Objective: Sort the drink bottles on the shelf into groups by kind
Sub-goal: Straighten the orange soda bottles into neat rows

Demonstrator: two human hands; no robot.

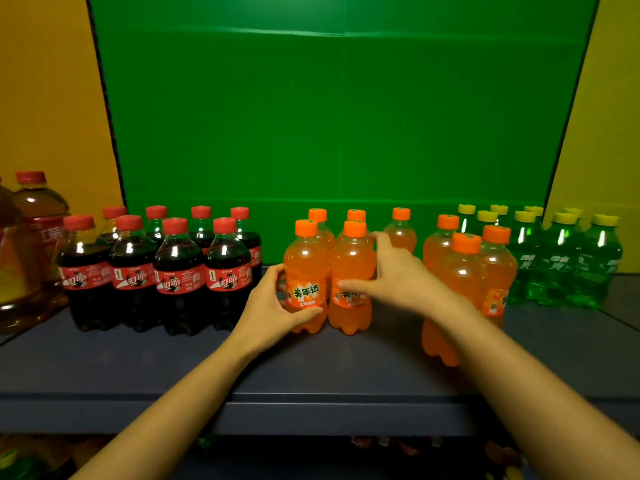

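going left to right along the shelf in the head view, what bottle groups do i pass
big amber tea bottles → cola bottles with red caps → orange soda bottles → green soda bottles with yellow caps

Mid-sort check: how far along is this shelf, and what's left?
Done: cola bottles stand grouped at the left, green bottles at the right. In hand: the left hand grips the front-left orange bottle, and the right hand holds the neighbouring orange bottle. Left: the right orange cluster and a lone back bottle stand apart, probably to be closed up.
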